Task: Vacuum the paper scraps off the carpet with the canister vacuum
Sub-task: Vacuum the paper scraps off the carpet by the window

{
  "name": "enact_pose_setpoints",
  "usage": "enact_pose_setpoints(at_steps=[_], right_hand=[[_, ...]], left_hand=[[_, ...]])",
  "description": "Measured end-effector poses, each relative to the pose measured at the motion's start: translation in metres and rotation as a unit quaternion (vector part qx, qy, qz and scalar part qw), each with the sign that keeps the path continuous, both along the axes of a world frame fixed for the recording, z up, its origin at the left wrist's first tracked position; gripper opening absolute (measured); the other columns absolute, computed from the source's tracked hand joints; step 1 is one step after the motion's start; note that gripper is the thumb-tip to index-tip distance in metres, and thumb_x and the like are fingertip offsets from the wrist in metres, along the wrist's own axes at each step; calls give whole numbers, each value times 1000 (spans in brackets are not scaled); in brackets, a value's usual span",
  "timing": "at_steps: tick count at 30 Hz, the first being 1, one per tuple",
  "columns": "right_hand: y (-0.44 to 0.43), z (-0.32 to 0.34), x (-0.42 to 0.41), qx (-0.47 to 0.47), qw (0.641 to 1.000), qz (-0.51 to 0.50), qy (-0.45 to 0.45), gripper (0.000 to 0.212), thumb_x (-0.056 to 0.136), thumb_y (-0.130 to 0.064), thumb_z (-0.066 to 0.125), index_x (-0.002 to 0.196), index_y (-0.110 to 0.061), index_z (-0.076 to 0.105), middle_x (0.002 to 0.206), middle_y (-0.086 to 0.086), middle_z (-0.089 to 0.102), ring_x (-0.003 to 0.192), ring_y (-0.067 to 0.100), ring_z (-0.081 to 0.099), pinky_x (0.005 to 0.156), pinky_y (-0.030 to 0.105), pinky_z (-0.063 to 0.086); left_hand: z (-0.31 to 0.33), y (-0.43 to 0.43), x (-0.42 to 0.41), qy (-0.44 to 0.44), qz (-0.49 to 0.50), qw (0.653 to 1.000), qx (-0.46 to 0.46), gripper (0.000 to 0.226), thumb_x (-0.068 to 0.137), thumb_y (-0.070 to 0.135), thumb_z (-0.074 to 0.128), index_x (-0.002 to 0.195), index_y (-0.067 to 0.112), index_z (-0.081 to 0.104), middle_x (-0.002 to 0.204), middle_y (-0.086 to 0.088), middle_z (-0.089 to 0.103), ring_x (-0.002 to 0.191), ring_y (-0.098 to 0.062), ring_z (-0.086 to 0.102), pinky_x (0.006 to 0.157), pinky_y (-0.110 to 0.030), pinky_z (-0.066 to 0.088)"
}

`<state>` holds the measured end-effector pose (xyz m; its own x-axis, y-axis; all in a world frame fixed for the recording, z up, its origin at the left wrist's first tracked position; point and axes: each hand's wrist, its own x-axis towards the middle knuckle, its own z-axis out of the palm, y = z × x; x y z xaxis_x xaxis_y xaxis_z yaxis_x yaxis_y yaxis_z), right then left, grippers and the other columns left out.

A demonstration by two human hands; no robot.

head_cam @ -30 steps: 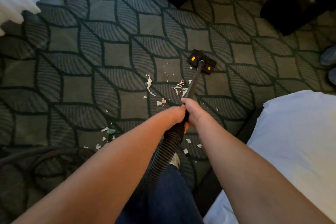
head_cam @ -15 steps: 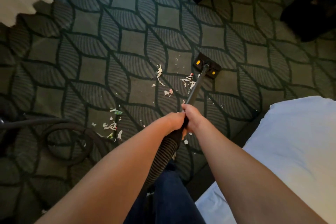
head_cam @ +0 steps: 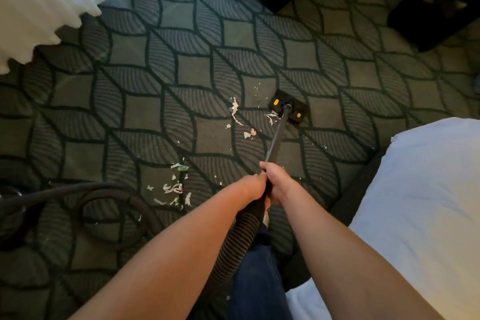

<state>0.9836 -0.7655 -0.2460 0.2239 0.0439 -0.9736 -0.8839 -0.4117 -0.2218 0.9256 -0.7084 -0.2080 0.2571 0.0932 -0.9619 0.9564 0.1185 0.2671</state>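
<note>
Left hand (head_cam: 250, 187), right hand (head_cam: 276, 182): my fingers (head_cam: 270, 174) clamped on wand (head_cam: 276, 138), just above ribbed hose (head_cam: 239, 236). Near paper scraps (head_cam: 174, 188) lie left of my hands, beside hose loop (head_cam: 109, 191); look untouched. Further out, floor head (head_cam: 289, 109) sits flat on carpet (head_cam: 181, 73), with shreds at its left edge. Long strip (head_cam: 235, 110) and crumbs just beyond, to the left. My judgement: job early. Both clusters left to do, plus specks near bed (head_cam: 415, 189).
</note>
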Motion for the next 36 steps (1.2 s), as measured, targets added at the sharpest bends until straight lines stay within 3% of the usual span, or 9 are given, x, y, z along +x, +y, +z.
enact_pose_setpoints(at_steps=[5, 7, 11, 16, 20, 29, 32, 34, 36], right_hand=[[14, -11, -58, 8, 1000, -16, -1, 34, 99, -30, 53, 124, -8, 58, 103, 11, 66, 91, 25, 63, 67, 37, 50], [21, -14, -82, 6, 1000, -29, -4, 35, 98, -30, 54, 124, -8, 58, 108, 13, 67, 95, 27, 65, 67, 38, 52], [31, -17, -122, 1, 999, -46, -13, 36, 97, -28, 54, 126, -6, 56, 117, 16, 65, 95, 28, 64, 70, 38, 53], [38, -13, -153, -12, 998, -56, -19, 33, 97, -24, 56, 124, -5, 56, 117, 17, 66, 98, 29, 64, 80, 41, 54], [41, -5, -177, -14, 998, -55, 5, 33, 99, -28, 53, 120, -4, 59, 118, 16, 67, 95, 28, 64, 65, 35, 51], [42, -7, -197, -13, 999, -29, 11, 37, 99, -32, 50, 119, -3, 61, 99, 12, 64, 81, 25, 60, 64, 35, 48], [33, -8, -200, -10, 999, -33, 11, 32, 100, -31, 49, 115, -5, 61, 90, 10, 63, 78, 25, 59, 63, 35, 48], [26, -9, -202, 1, 999, -39, 15, 31, 100, -29, 50, 115, -5, 61, 90, 10, 63, 79, 24, 60, 64, 35, 49], [19, -12, -203, 19, 998, -50, 27, 29, 99, -27, 50, 115, -5, 60, 88, 10, 62, 77, 24, 60, 64, 35, 50]], left_hand=[[-19, 18, -60, 5, 14, 1000, -2, 65, 99, 55, 29, 119, 2, 62, 88, -17, 67, 70, -26, 60, 83, -38, 53], [-23, 26, -83, 6, 8, 1000, -10, 68, 98, 58, 30, 120, 1, 61, 95, -20, 69, 77, -30, 64, 79, -38, 54], [-16, 37, -122, -1, 7, 999, -35, 61, 101, 52, 27, 92, 2, 62, 60, -11, 58, 49, -22, 54, 51, -27, 47], [-8, 44, -152, 8, 8, 999, -40, 56, 102, 49, 28, 88, 4, 58, 59, -10, 57, 49, -22, 53, 52, -27, 48], [-3, 49, -177, 16, 3, 999, -45, 56, 102, 50, 29, 96, 3, 59, 60, -10, 57, 49, -20, 53, 49, -27, 46], [4, 46, -196, 24, 12, 998, -49, 58, 100, 54, 30, 94, 3, 59, 55, -11, 55, 46, -22, 50, 48, -26, 44], [6, 36, -200, 31, 26, 998, -49, 59, 100, 54, 31, 87, 5, 60, 57, -11, 55, 48, -23, 51, 55, -28, 45], [2, 27, -202, 27, 38, 998, -43, 61, 99, 56, 30, 99, 4, 62, 64, -15, 61, 55, -26, 58, 57, -30, 49], [-5, 19, -204, 22, 38, 998, -37, 69, 97, 59, 29, 122, 2, 59, 97, -25, 68, 87, -36, 68, 79, -40, 56]])
